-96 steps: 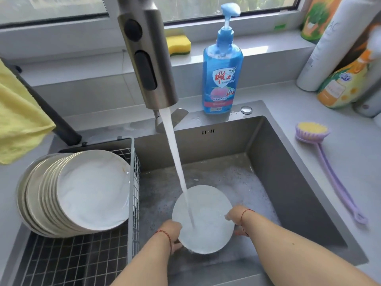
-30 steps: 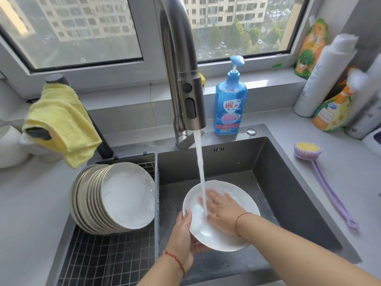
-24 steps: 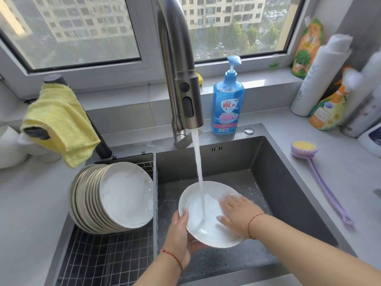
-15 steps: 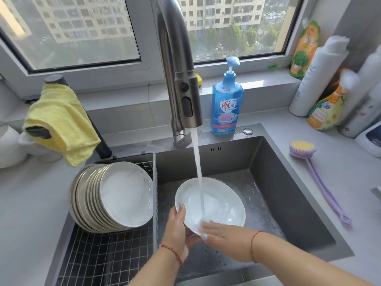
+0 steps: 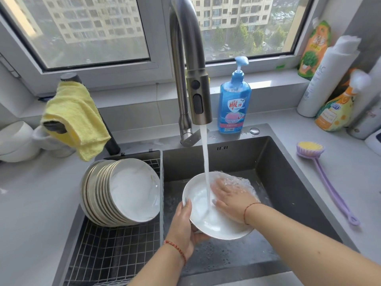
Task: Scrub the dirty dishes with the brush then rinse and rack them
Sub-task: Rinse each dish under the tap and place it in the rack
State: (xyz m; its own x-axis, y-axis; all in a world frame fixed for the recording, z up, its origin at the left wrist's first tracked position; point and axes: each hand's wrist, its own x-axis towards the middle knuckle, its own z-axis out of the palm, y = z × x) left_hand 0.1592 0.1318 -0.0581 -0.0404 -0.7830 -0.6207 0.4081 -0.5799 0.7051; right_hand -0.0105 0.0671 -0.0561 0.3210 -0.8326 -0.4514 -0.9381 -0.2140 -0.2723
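Plate (image 5: 203, 221) wet, likely slick, rigid, breakable; left hand (image 5: 183, 226) curls around near-left rim, right hand (image 5: 232, 200) flat, fingers spread inside; safest hold: rim, both sides

Yellow cloth (image 5: 75, 116) draped over dark post, left of sink. Blue soap pump btl (image 5: 234, 104) upright behind basin. Orange spray btl (image 5: 335, 112), white tube (image 5: 323, 79) far right on worktop (image 5: 37, 193). White cups (image 5: 16, 141) at left edge.
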